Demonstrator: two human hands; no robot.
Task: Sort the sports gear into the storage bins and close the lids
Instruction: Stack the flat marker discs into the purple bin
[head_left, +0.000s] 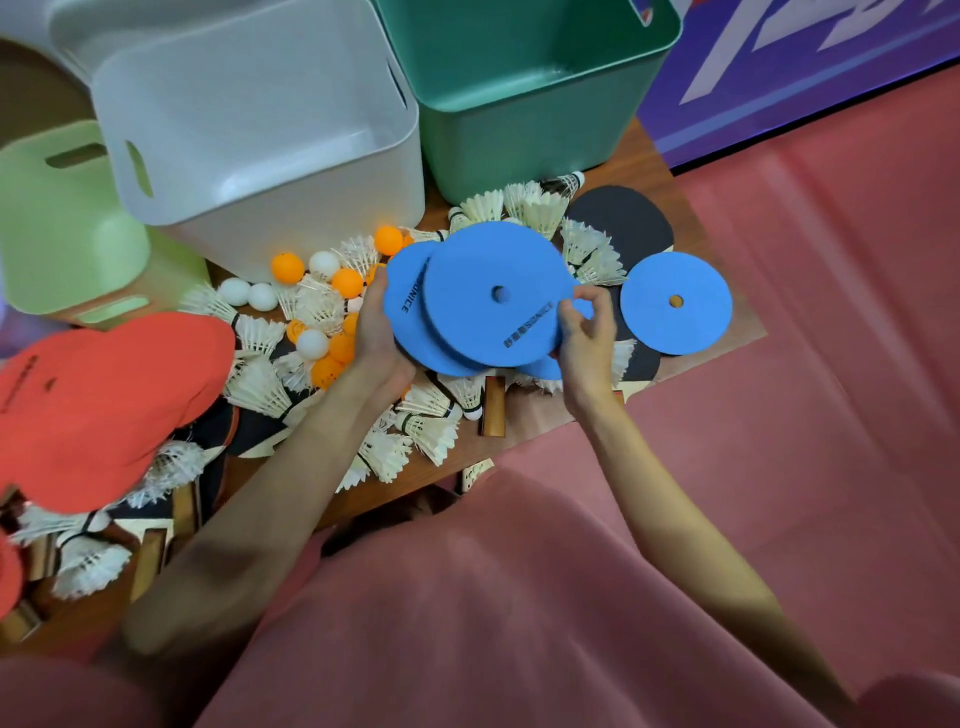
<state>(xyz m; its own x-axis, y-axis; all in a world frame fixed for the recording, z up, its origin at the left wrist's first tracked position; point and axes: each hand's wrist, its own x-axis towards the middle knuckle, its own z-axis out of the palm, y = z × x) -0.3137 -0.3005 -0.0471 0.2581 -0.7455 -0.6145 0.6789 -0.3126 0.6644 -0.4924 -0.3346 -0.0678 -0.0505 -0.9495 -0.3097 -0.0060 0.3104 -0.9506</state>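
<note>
My left hand (376, 332) holds a stack of blue foam discs (467, 317) from the left edge, above the pile. My right hand (584, 332) pinches the right edge of the top blue disc. One more blue disc (675, 304) lies flat on the table to the right. A white bin (260, 156), a dark green bin (524, 93) and a light green bin (67, 228) stand open behind the gear. Orange and white ping-pong balls (322, 296), white shuttlecocks (415, 431) and black paddles (623, 218) are scattered on the wooden table.
Red foam discs (98, 410) lie at the left over paddles and shuttlecocks. Pink cloth (779, 415) covers my lap and the floor to the right. A purple banner (805, 67) stands at the back right. The table's right edge (727, 353) is close to the lone blue disc.
</note>
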